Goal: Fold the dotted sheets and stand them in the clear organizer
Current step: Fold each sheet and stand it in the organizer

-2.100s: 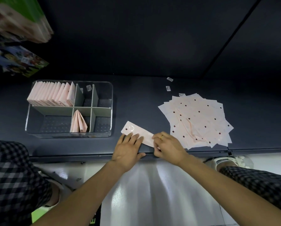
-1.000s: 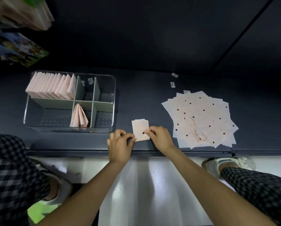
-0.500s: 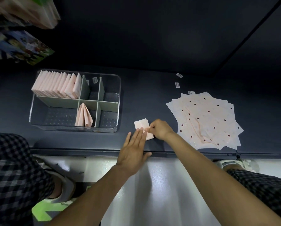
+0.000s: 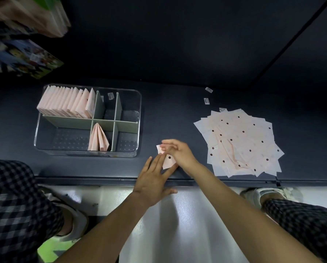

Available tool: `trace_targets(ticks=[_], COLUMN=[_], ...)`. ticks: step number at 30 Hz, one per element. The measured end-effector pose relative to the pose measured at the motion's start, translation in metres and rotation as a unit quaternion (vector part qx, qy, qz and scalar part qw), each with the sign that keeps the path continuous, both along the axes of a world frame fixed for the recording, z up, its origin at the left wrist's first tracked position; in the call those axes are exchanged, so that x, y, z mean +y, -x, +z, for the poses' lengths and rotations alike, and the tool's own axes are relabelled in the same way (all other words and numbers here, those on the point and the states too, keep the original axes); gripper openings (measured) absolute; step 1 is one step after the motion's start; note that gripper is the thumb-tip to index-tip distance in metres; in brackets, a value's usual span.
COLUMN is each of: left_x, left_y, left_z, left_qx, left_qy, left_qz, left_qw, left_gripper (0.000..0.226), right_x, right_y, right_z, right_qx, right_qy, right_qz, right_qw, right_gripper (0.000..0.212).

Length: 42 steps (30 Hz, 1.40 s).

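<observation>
A small folded pink dotted sheet (image 4: 168, 160) lies near the front edge of the dark shelf (image 4: 178, 114). My right hand (image 4: 178, 151) pinches it from the right, its fingers blurred. My left hand (image 4: 154, 180) lies flat with straight fingers touching the sheet's near left side. A loose pile of unfolded dotted sheets (image 4: 240, 141) is spread to the right. The clear organizer (image 4: 138, 130) stands to the left. A row of folded sheets (image 4: 67, 103) stands in its back left compartment and a few more folded sheets (image 4: 98, 138) lean in a front middle one.
Three small white labels (image 4: 208, 95) lie behind the pile. Colourful packages (image 4: 22, 59) hang at the upper left. My checked trouser legs (image 4: 16, 205) and shoes flank a white floor below the shelf's front edge.
The long folded strip was folded down to a small square. My left hand went from curled to flat beside it, and my right hand's fingers have now stretched out over the sheet.
</observation>
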<state>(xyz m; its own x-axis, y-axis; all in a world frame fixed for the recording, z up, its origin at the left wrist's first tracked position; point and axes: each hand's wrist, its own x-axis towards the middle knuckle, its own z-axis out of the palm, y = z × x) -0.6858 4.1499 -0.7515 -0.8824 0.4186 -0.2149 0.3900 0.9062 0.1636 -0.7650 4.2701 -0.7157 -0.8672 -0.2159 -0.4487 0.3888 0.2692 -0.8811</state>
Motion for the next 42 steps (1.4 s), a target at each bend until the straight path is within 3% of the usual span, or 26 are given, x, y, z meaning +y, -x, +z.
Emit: trace_targets(ticks=[2,5,9,13,16,19,21,24,30,34,38,39,41,42], left_x=[0.0,0.0,-0.002,0.0,0.006,0.011,0.011,0.012,0.014,0.016,0.02,0.02,0.019,0.017], left_y=[0.0,-0.001,0.0,-0.004,-0.004,0.0,0.001,-0.001,-0.022,-0.044,-0.048,-0.048,-0.047,-0.046], left_z=[0.0,-0.001,-0.002,0.003,0.008,0.015,0.019,0.02,0.022,0.017,0.02,0.021,0.022,0.024], left_qx=[0.003,-0.002,-0.007,0.003,0.005,-0.043,-0.086,-0.115,-0.144,-0.159,-0.198,-0.193,-0.172,-0.159], left_qy=[-0.001,-0.01,-0.053,-0.182,-0.292,-0.368,-0.374,-0.334,-0.262,-0.323,-0.535,-0.557,-0.56,-0.547], left_qz=[0.001,0.003,0.011,0.089,0.207,0.315,0.35,0.369,0.425,0.491,0.534,0.541,0.543,0.534], left_qw=[1.0,1.0,0.999,0.979,0.934,0.874,0.855,0.86,0.854,0.793,0.624,0.6,0.601,0.625], left_gripper=[0.079,0.078,0.073,0.044,0.016,0.024,0.038,0.044,0.023,0.021,0.024,0.025,0.027,0.028], right_x=[0.002,0.003,0.006,0.009,0.012,0.016,0.017,0.018,0.018,0.016,0.016,0.016,0.018,0.019], right_y=[0.008,0.017,0.022,0.018,0.006,-0.011,-0.023,-0.037,-0.052,-0.05,-0.054,-0.058,-0.067,-0.073], right_z=[-0.001,-0.003,-0.008,-0.008,-0.009,-0.013,-0.015,-0.015,-0.009,-0.005,-0.005,-0.005,-0.007,-0.007], right_qx=[0.007,0.076,0.169,0.164,0.155,0.14,0.132,0.117,0.111,0.092,0.052,0.045,0.031,0.033], right_qy=[0.0,-0.107,-0.299,-0.378,-0.424,-0.428,-0.421,-0.403,-0.38,-0.402,-0.391,-0.385,-0.366,-0.356], right_qz=[-0.031,-0.005,0.104,0.126,0.134,0.104,0.078,0.045,0.014,0.042,0.033,0.03,0.015,0.007], right_qw=[1.0,0.991,0.933,0.903,0.882,0.887,0.894,0.907,0.918,0.91,0.918,0.921,0.93,0.934], right_gripper=[0.029,0.031,0.025,0.022,0.023,0.024,0.023,0.022,0.024,0.019,0.016,0.015,0.014,0.015])
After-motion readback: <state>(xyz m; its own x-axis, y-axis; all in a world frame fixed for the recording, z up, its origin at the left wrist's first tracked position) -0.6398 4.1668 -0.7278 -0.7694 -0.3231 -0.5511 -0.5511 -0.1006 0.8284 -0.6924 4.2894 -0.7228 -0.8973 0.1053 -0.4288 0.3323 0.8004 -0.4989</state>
